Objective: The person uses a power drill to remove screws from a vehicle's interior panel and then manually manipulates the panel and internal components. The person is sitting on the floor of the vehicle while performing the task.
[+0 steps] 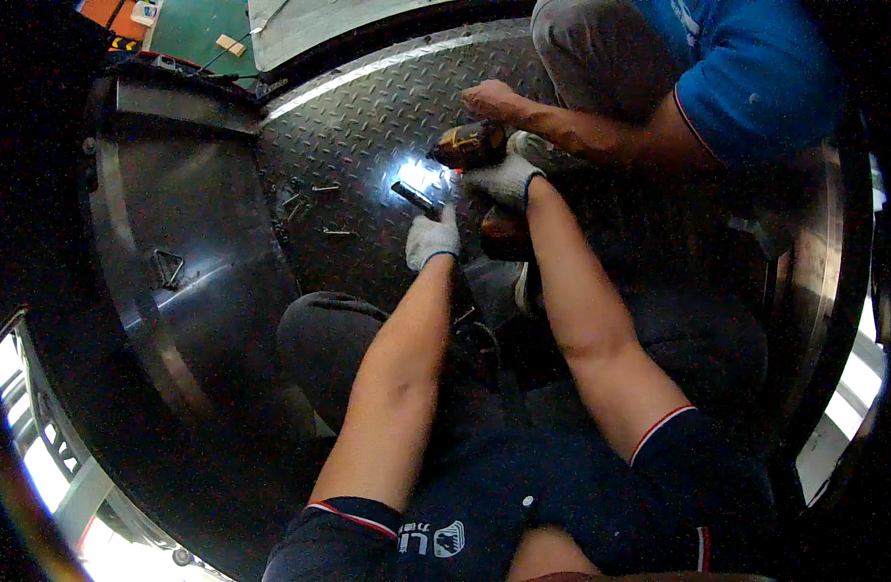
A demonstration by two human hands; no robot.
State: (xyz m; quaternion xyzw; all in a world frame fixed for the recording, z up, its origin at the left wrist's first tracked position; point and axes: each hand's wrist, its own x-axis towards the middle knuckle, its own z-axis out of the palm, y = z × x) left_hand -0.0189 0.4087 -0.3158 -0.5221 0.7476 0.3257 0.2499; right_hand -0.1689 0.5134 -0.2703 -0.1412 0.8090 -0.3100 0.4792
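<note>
My right hand, in a white knit glove, is closed around the grip of a black and yellow cordless power driver. Its nose points left over the dark diamond-plate floor. My left hand, gloved the same way, is closed at the lower end of a short dark rod-shaped piece that slants up and left. I cannot make out its exact kind. A bright white patch of light falls on the floor just beyond this piece and below the driver's nose.
A co-worker in a blue shirt crouches at the far right, with a bare hand just beyond the driver. Several loose bolts lie on the floor left of my left hand. A metal panel with a triangular ring rises at the left.
</note>
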